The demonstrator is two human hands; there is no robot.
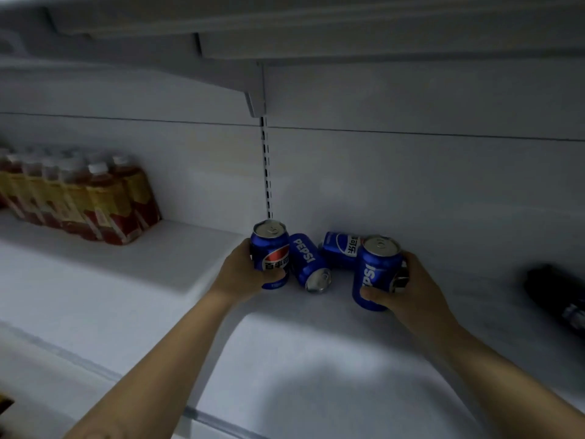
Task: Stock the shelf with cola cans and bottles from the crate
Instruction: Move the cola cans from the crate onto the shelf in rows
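Curling fingers round upright cans (pixel 269 248) near the shelf's (pixel 158 280) back edge, the left hand (pixel 243 274) and right hand (pixel 414 289) flank two toppled cans (pixel 308 264); a knock while setting down could roll those toward the front edge.

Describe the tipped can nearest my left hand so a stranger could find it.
On the white shelf, right of the red bottles, blue cans sit below the slotted rail. Two lie tipped between the upright cans that the left hand and right hand grip. Your can is nearer the left hand, silver end toward the camera; the other can lies crosswise by the wall.
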